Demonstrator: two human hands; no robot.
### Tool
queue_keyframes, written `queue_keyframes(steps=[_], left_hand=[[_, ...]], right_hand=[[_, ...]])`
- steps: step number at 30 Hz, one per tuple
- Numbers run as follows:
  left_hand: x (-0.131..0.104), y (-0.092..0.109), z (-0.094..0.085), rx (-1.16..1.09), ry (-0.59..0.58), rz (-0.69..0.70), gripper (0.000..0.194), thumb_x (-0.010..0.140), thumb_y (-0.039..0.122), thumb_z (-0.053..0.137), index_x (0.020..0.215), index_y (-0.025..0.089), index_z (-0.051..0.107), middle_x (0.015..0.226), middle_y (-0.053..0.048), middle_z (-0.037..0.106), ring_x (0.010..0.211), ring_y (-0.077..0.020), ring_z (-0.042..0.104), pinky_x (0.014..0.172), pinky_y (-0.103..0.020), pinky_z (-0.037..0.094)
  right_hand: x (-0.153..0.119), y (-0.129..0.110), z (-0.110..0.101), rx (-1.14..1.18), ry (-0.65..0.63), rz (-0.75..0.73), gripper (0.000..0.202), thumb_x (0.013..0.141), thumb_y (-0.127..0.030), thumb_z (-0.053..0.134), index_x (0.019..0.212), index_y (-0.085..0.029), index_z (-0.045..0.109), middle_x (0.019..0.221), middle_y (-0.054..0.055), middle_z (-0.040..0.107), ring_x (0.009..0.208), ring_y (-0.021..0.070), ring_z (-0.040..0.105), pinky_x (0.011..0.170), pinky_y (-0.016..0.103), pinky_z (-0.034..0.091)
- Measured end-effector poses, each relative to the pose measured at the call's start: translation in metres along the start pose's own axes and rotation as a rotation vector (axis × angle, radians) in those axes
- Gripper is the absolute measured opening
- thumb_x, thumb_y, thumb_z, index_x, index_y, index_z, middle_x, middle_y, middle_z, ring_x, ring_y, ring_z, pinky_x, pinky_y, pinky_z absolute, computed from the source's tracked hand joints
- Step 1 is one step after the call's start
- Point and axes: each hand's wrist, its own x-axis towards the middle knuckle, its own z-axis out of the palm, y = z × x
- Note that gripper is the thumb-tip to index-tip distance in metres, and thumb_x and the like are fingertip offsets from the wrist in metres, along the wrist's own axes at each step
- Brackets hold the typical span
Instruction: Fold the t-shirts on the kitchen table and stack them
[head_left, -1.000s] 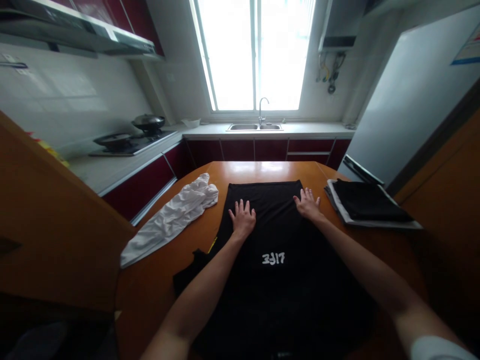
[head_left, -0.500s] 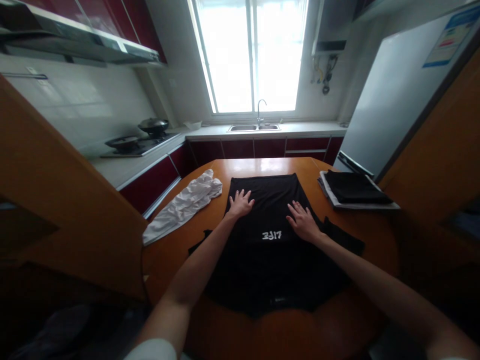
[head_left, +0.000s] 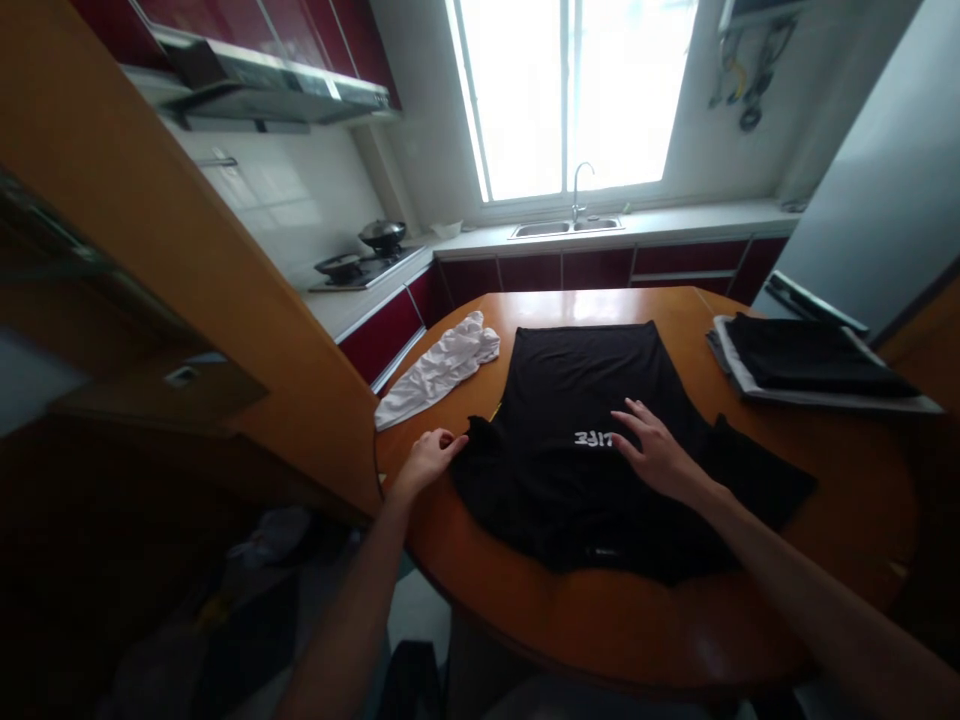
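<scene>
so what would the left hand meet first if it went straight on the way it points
Most likely the black shirt: the left hand points at the bunched sleeve, its fingertips right at the edge. Whether they touch is hard to judge.

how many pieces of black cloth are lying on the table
2: the black T-shirt spread out in the middle, and the folded black cloth on top of the pile at the right. More may be hidden inside that pile.
</scene>
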Motion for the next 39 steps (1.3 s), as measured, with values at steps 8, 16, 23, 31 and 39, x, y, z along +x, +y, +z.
queue_keyframes(steps=[8,16,23,31,39], left_hand=[[-0.021,0.012,0.003,-0.168,0.06,-0.097,0.009,0.078,0.024,0.063,0.078,0.02,0.054,0.077,0.0,0.06,0.08,-0.0203,0.062,0.075,-0.03,0.051],[-0.03,0.094,0.009,-0.573,-0.145,0.369,0.061,0.083,0.034,0.068,0.139,0.022,0.047,0.107,-0.004,0.064,0.09,-0.0155,0.063,0.079,-0.027,0.053],[0.014,0.116,0.02,-0.583,-0.078,0.478,0.035,0.098,0.038,0.049,0.124,0.018,0.062,0.105,-0.008,0.071,0.086,-0.0172,0.069,0.076,-0.029,0.055],[-0.008,0.099,0.057,-0.008,-0.148,0.758,0.04,0.102,0.036,0.048,0.139,0.024,0.058,0.151,-0.008,0.052,0.143,-0.0233,0.043,0.119,-0.042,0.033],[-0.013,0.1,0.061,0.16,-0.131,0.73,0.057,0.103,0.047,0.042,0.155,0.023,0.038,0.164,-0.007,0.031,0.154,-0.0243,0.018,0.126,-0.047,0.018]], right_hand=[[-0.003,0.008,0.0,0.141,0.154,-0.005,0.041,0.094,-0.041,0.052,0.127,-0.019,0.065,0.149,0.014,0.051,0.138,0.0284,0.047,0.116,0.048,0.038],[-0.006,0.017,0.002,0.24,0.214,0.021,0.029,0.093,-0.036,0.052,0.11,-0.022,0.07,0.128,0.012,0.065,0.121,0.0278,0.06,0.105,0.05,0.049],[-0.009,0.012,0.004,0.285,0.18,0.027,0.027,0.093,-0.034,0.052,0.108,-0.023,0.071,0.125,0.011,0.066,0.119,0.0267,0.061,0.101,0.046,0.052],[-0.009,0.007,0.001,0.259,0.168,0.03,0.024,0.094,-0.033,0.052,0.103,-0.024,0.072,0.118,0.009,0.069,0.114,0.0262,0.064,0.102,0.045,0.05],[-0.008,0.035,-0.044,0.121,0.309,0.144,0.027,0.092,-0.035,0.053,0.106,-0.022,0.072,0.117,0.011,0.07,0.109,0.0271,0.066,0.09,0.04,0.055]])
